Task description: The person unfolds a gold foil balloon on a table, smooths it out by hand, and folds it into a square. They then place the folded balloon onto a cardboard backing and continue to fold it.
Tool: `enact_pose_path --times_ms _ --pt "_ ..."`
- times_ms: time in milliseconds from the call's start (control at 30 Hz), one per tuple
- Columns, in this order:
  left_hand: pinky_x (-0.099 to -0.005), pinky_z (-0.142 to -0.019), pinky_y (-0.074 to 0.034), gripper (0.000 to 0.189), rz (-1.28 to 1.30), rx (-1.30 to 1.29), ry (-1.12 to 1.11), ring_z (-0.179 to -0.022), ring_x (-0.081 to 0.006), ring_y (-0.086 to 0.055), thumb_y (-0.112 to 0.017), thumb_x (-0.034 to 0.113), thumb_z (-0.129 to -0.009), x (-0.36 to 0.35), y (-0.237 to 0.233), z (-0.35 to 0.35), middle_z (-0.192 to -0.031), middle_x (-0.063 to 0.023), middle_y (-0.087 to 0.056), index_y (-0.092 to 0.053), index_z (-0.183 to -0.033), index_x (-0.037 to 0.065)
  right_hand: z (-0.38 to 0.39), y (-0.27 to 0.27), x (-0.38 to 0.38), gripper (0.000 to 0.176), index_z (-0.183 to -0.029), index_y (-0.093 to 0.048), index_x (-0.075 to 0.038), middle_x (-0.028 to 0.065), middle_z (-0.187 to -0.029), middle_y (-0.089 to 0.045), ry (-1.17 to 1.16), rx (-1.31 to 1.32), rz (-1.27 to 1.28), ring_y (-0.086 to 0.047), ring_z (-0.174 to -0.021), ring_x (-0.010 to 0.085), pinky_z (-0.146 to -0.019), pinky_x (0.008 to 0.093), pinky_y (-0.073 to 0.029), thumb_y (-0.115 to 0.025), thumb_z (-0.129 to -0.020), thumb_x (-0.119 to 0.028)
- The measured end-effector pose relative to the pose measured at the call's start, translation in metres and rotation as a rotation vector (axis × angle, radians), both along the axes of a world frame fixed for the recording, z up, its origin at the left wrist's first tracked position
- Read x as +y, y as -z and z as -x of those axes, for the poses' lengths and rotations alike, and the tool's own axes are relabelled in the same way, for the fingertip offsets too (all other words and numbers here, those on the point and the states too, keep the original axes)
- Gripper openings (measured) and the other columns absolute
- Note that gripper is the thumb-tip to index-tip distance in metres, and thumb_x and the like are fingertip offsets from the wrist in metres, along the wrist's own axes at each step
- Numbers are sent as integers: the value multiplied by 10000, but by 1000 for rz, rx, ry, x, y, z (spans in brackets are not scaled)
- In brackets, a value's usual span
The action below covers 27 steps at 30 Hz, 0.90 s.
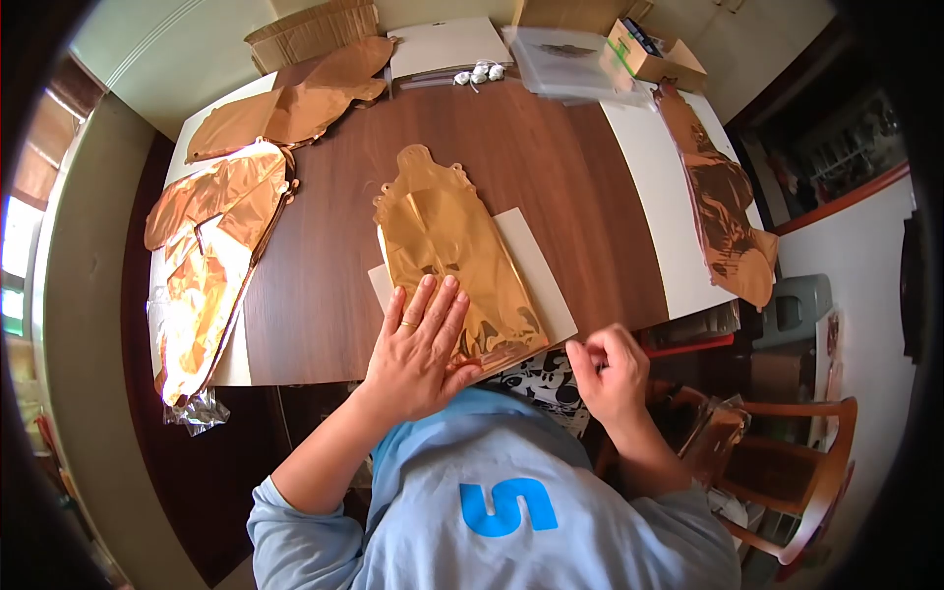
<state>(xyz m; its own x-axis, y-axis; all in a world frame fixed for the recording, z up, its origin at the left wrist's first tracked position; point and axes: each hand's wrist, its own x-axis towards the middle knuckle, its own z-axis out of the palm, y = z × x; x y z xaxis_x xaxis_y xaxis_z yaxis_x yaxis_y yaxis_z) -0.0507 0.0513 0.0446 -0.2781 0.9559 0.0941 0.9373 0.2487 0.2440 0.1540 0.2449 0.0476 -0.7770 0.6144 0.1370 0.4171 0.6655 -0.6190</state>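
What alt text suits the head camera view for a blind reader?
A person's left hand presses flat on a gold foil balloon lying on white card on a wooden table, while the right hand, fingers curled, is by the near edge. More foil balloons lie at both sides.

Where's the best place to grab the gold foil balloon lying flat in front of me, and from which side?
Probably the narrow tab at its far end, pinched from the far side. The balloon lies flat on the white card with the left hand pressing its near end, and that tab sticks out past the card over the table.
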Motion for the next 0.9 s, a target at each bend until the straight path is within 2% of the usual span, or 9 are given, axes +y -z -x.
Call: enact_pose_path --times_ms 100,133,200,300,400,633,733,867,900 --pt "-525 -1207 -104 805 -3 -22 18 -1488 -397 -231 -501 539 -952 -2 0 -1 -1573 -221 -319 -347 -1504 -26 -27 24 10 332 -999 -632 -9 157 -883 -708 69 -183 556 -680 -728 209 -676 313 -530 -708 -920 -322" --pt "-523 -1207 -103 805 -16 -21 28 -1488 -396 -232 -503 539 -951 -3 2 -3 -1573 -219 -320 -349 -1504 -25 -16 38 11 454 -1039 -645 3 163 -930 -724 164 154 1350 -707 -799 210 -707 317 -554 -648 -949 -442" --pt "-524 -1207 -101 801 -27 -17 23 -1488 -395 -231 -507 537 -949 -2 0 -1 -1574 -216 -321 -355 -1502 -22 1 40 5 550 -1095 -647 5 180 -977 -728 122 205 1563 -720 -841 248 -730 329 -570 -596 -953 -524" --pt "-540 -1202 -99 788 -18 -24 1 -1490 -395 -225 -514 529 -945 -1 -3 -2 -1576 -210 -322 -369 -1498 -15 18 47 -8 570 -1136 -644 -9 192 -1008 -723 153 147 1800 -718 -849 259 -733 347 -569 -593 -947 -544" --pt "-561 -1194 -98 776 -29 10 -30 -1492 -397 -218 -518 524 -945 1 0 -1 -1577 -206 -322 -380 -1495 -5 30 43 -16 598 -1153 -640 -20 189 -1015 -722 235 139 1714 -719 -849 267 -736 358 -570 -584 -938 -575" --pt "-569 -1190 -99 766 -20 6 -35 -1488 -400 -228 -510 542 -946 0 0 -3 -1572 -198 -337 -397 -1495 19 21 39 -23 571 -1257 -583 -1 221 -1069 -712 218 333 1998 -703 -1002 324 -905 437 -547 -486 -995 -499" --pt "-549 -1200 -78 774 -18 -3 0 -1493 -382 -229 -489 559 -951 -6 -1 -8 -1574 -186 -342 -391 -1501 24 10 40 -32 613 -1285 -567 15 243 -1137 -692 153 308 2068 -694 -1035 344 -938 458 -540 -436 -1005 -515" --pt "-539 -1209 -38 759 -12 -91 89 -1502 -361 -218 -466 561 -958 -21 -5 -12 -1580 -170 -337 -392 -1507 42 -7 21 -43 736 -1436 -425 39 276 -1293 -606 -84 369 2112 -652 -1116 397 -1036 504 -474 -445 -988 -544" --pt "-551 -1206 -46 749 -10 -110 104 -1499 -362 -225 -473 554 -958 -25 -6 -13 -1575 -168 -346 -398 -1503 46 -9 14 -44 847 -1485 -340 52 270 -1373 -549 -203 367 2042 -605 -1193 404 -1075 520 -436 -516 -942 -574"
